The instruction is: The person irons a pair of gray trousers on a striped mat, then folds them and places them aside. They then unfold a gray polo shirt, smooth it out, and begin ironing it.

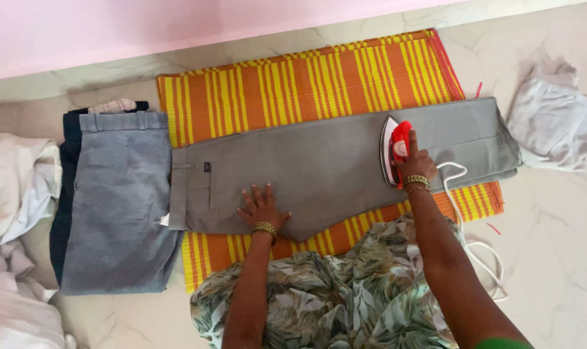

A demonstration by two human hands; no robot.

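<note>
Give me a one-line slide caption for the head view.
Right hand grips a red iron on grey trousers spread over a striped mat; left hand lies flat on the fabric.

The mat (306, 84) lies on the floor (552, 258). On the mat, trousers (319, 174) lie lengthwise. The iron (395, 152) stands on them towards the mat's right end, under the right hand (415, 165); the left hand (262, 208) presses them nearer its left end. Folded jeans (115, 200) lie left of the mat, a shirt (552, 126) right of it, and the cord (484, 258) trails off its right near corner.
</note>
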